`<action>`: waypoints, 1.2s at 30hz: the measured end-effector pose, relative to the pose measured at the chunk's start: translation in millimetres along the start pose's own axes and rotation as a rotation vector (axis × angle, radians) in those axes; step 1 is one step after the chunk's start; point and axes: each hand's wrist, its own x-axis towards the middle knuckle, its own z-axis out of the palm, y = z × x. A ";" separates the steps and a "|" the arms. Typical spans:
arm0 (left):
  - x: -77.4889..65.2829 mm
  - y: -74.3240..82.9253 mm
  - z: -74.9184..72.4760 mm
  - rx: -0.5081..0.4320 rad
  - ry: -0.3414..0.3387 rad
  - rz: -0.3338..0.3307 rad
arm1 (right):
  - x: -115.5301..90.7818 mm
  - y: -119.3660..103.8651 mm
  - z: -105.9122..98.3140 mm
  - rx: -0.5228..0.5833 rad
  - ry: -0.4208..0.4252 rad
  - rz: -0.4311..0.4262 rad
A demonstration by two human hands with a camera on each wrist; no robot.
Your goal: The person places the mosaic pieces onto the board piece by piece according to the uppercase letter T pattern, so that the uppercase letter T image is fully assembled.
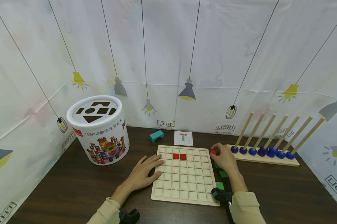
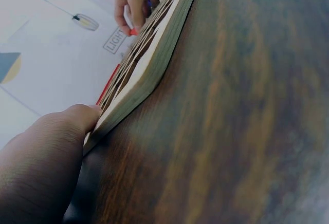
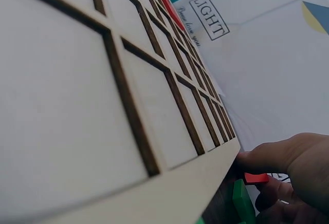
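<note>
**Right hand (image 1: 224, 158) pinches one red block (image 1: 213, 152)**

It is beside the pale wooden grid board (image 1: 183, 186), near the upper right corner; two square red tiles (image 1: 183, 156) fill adjoining cells. The relaxed left hand (image 1: 143, 172) rests on the left edge. Apparently three green blocks (image 1: 223, 174), partly hidden, lie rightward.

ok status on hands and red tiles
Right fingers pinching red tile, beside board. Left fingers on its left edge. Two red tiles placed. Green tiles nearby; no obstruction seen.

Pale, matt wood is seen in the grid board (image 1: 183, 179), while the counter (image 1: 73, 193) is finished in dark, faintly glossy woodgrain. The red squares (image 1: 183, 156) are smoothly coated; the far backdrop (image 1: 163, 40) is formed of creased, cloth-like sheeting.
</note>
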 end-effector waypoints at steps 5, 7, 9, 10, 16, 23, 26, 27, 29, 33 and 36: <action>0.0 -0.2 -0.2 0.001 0.001 0.005 | -0.4 -2.0 -0.2 0.023 0.007 -0.002; -0.2 -0.5 -0.2 0.001 0.004 0.007 | -0.4 -3.1 -0.5 0.043 0.011 -0.003; -0.5 -0.6 -0.2 0.003 0.007 0.008 | -0.4 -4.1 -0.7 0.064 0.015 -0.001; -0.6 -0.5 -0.2 0.002 0.008 0.010 | -0.4 -4.8 -0.8 0.075 0.018 -0.003; -0.7 -0.2 0.5 -0.002 0.007 0.009 | -0.7 -7.0 -0.2 0.135 0.032 0.007; 0.3 0.1 -0.3 0.004 0.002 0.004 | -0.9 -8.0 -0.1 0.180 0.046 0.005; 0.7 0.3 -0.7 0.005 -0.003 -0.002 | 0.0 -8.7 0.2 0.205 0.044 0.003; 0.6 0.4 -0.8 0.005 -0.005 -0.004 | 0.3 -9.1 0.5 0.211 0.041 0.004; 0.5 0.5 -0.9 0.003 -0.006 -0.006 | 0.8 -10.0 1.0 0.224 0.032 0.008; 0.1 0.8 -1.2 -0.003 -0.006 -0.005 | 1.0 -11.4 2.7 0.248 0.017 0.011; 0.0 1.0 -1.6 -0.005 -0.004 -0.001 | 1.1 -12.3 4.0 0.259 0.012 0.008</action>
